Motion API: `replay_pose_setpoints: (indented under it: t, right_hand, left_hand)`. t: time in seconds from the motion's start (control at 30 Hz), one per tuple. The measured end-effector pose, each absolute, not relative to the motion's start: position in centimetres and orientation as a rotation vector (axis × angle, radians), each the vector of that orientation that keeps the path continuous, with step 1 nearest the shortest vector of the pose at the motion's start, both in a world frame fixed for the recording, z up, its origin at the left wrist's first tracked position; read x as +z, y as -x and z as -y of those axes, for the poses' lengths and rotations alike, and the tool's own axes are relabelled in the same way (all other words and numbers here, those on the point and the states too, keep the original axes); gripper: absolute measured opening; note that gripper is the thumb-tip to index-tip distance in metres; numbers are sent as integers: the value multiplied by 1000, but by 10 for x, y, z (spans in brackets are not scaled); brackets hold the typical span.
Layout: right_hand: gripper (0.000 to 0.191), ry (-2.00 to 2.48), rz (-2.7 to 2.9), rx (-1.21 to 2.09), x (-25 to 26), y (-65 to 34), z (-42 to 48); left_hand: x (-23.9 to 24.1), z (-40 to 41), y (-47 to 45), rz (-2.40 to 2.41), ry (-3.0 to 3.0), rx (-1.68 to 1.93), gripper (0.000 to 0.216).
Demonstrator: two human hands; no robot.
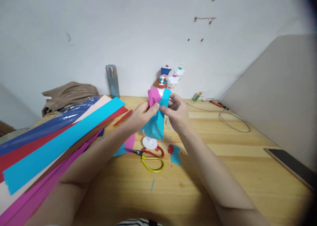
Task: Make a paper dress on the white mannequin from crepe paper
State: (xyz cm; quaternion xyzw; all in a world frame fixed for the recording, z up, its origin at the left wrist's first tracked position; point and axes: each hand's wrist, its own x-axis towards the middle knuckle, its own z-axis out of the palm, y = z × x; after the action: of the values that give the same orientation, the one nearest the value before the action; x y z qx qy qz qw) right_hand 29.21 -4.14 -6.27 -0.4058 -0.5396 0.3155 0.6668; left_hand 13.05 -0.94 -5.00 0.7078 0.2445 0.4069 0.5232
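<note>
1. A wooden counter was the largest thing, and the paper-wrapped figure was held over its middle
2. At the left lay a bundle of long paper strips, close beside the left forearm, so it could hinder the elbow
3. The wrapped figure looked light; its blue and pink paper seemed soft and easy to tear, so the firmer white core, near the round base, was probably the safer hold
4. The left hand and right hand were almost together, both pinching the paper at its front
5. Red-and-yellow scissors lay just below the base, in its way
6. Behind, small white figures looked fragile and easy to knock
7. Paper scraps lay nearby, quite loose
</note>
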Motion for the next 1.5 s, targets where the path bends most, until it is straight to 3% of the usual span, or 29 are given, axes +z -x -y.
replay_pose_setpoints:
  t: [0.13,0.3,0.6,0.8,0.93,1.2,1.37,1.5]
  right_hand:
    - [47,859,1163,804,-59,-296,42]
    - [45,777,1066,913,-55,-297,45]
    - [41,758,1038,897,-55,-297,45]
    - [45,743,1031,945,-53,-297,46]
    - [47,737,1049,953,-55,-297,45]
    - [42,706,1091,938,-59,-293,47]
    - [39,688,1068,929,-56,-292,47]
    - [42,643,1056,973,-54,-291,47]
  left_hand:
    - [-35,11,-122,-517,-1688,946,48]
    - [-22,8,-112,-539,-1675,915,32]
    - [-23,3,-110,-710,-1725,1393,19]
    - [-19,10,-106,-574,-1735,1237,21]
    - [-17,16,-106,-505,-1865,1320,14]
    - [-22,23,-113,-608,-2039,1429,20]
    - [-19,24,-113,-622,-1864,1369,23]
    - [-18,20,-112,-604,-1673,1226,12]
